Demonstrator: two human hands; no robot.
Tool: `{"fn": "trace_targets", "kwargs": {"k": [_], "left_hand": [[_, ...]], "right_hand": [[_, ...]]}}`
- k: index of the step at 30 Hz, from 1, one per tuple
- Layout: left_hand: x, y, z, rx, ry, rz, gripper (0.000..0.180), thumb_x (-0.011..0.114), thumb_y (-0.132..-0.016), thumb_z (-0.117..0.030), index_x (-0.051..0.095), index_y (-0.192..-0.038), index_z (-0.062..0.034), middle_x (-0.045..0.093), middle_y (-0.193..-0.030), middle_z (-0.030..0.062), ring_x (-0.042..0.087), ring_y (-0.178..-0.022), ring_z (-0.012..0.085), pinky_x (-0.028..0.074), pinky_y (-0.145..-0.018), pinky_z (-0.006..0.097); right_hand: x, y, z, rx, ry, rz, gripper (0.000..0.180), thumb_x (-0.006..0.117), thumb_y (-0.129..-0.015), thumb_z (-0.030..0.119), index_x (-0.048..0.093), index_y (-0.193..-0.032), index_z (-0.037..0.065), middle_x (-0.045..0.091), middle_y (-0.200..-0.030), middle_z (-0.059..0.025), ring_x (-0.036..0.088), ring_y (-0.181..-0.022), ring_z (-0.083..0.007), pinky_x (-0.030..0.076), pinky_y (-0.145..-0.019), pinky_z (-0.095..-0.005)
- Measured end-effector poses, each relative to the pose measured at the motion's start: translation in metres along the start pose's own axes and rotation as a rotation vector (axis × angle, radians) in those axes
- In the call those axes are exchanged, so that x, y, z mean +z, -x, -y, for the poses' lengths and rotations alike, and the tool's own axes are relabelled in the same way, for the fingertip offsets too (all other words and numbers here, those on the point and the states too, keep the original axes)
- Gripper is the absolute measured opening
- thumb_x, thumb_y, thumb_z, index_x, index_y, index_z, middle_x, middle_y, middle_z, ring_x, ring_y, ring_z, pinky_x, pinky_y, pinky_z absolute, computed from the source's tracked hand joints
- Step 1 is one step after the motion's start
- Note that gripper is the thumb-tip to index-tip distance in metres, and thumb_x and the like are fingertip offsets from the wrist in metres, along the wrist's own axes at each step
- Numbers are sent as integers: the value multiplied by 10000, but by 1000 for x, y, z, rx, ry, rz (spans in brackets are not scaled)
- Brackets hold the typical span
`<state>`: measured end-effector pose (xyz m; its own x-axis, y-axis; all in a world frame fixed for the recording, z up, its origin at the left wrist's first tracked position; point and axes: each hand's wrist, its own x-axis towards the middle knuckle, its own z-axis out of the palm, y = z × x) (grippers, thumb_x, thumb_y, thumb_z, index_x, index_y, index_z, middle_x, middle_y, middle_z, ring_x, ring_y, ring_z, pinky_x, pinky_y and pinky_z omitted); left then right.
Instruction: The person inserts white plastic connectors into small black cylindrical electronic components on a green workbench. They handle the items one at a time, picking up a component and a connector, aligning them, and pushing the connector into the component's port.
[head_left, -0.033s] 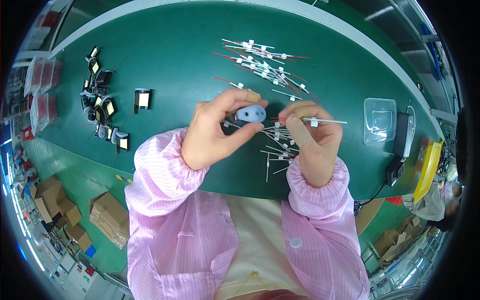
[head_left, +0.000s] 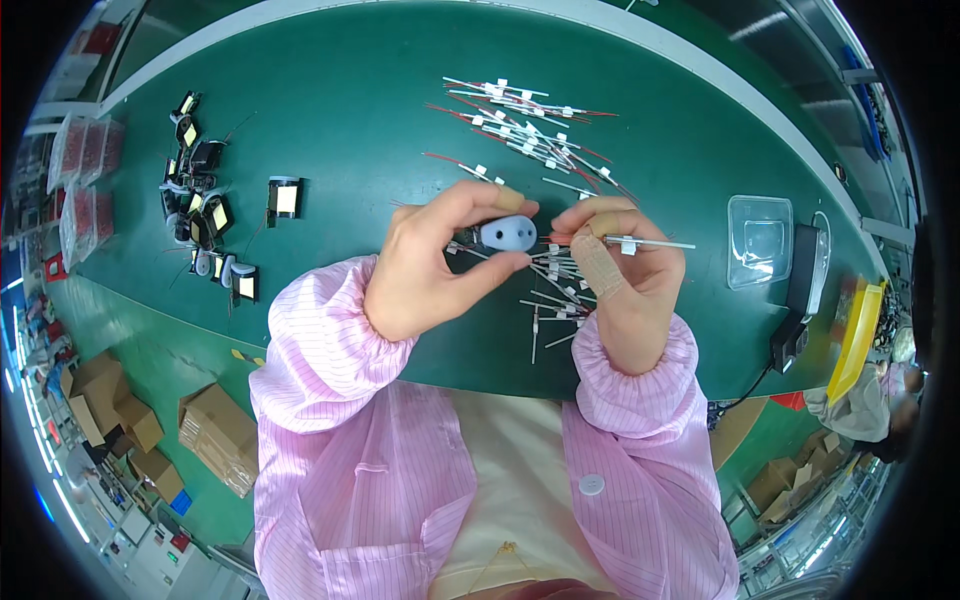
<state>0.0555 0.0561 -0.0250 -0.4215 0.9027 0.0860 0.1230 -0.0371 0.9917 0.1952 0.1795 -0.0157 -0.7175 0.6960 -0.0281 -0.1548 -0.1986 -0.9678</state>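
Note:
My left hand (head_left: 425, 260) grips a small blue-grey oval part (head_left: 509, 233) between thumb and fingers. Two dark holes show on its face, and a dark portion lies partly inside my palm. Just to its right, my right hand (head_left: 625, 265) pinches a white cable (head_left: 660, 244) that has a white tag and red wire at its left end. That red end points at the oval part, close to its edge; whether they touch I cannot tell. Tape wraps a finger of the left hand and the thumb and a finger of the right. Beneath both hands lie loose tagged cables (head_left: 560, 270).
More tagged cables (head_left: 530, 130) are spread beyond my hands. At left sit several black-and-grey assemblies with pale yellow pads (head_left: 212, 215), one apart (head_left: 286, 197). A clear plastic tray (head_left: 760, 242), a black device (head_left: 800, 290) and a yellow bin (head_left: 856, 340) line the right side.
The oval part has turned slightly in my left hand and shifted a little right, its two holes now facing up more plainly. My right fingers have moved slightly left.

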Motion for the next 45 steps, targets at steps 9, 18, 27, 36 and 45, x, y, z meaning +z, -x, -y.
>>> {"fn": "trace_targets", "kwargs": {"k": [9,18,27,36,45], "left_hand": [[16,0,14,259,-46,-136,355,786,-686,21,575,-970,-1,686,-1039,166,702,-863,219,556,-727,291],[7,0,17,293,-30,56,375,691,-736,136,472,-1027,43,593,-1136,317,621,-1072,332,522,-867,393],[7,0,17,311,-16,57,383,685,-736,140,497,-1058,54,580,-1145,333,620,-1068,341,521,-863,397],[6,-2,17,332,-31,67,392,698,-725,132,494,-1051,53,593,-1114,331,614,-1071,364,522,-852,413],[5,-3,19,408,-75,75,374,694,-737,119,496,-1046,52,610,-1088,316,611,-1078,376,522,-851,414]], "right_hand": [[10,10,2,-163,128,-37,128,634,-748,-152,618,-835,-60,612,-988,-167,659,-871,-211,543,-650,-254],[7,10,7,-304,359,13,152,643,-694,-168,622,-804,-65,636,-939,-170,685,-862,-235,556,-709,-279],[6,8,10,-297,385,21,154,638,-693,-174,626,-798,-62,642,-935,-162,686,-858,-232,564,-677,-281],[5,7,11,-314,416,41,144,651,-690,-158,620,-786,-55,644,-922,-154,689,-842,-226,555,-638,-277],[4,6,7,-376,487,55,122,680,-703,-110,614,-778,-42,640,-914,-150,677,-751,-190,532,-569,-264]]}}
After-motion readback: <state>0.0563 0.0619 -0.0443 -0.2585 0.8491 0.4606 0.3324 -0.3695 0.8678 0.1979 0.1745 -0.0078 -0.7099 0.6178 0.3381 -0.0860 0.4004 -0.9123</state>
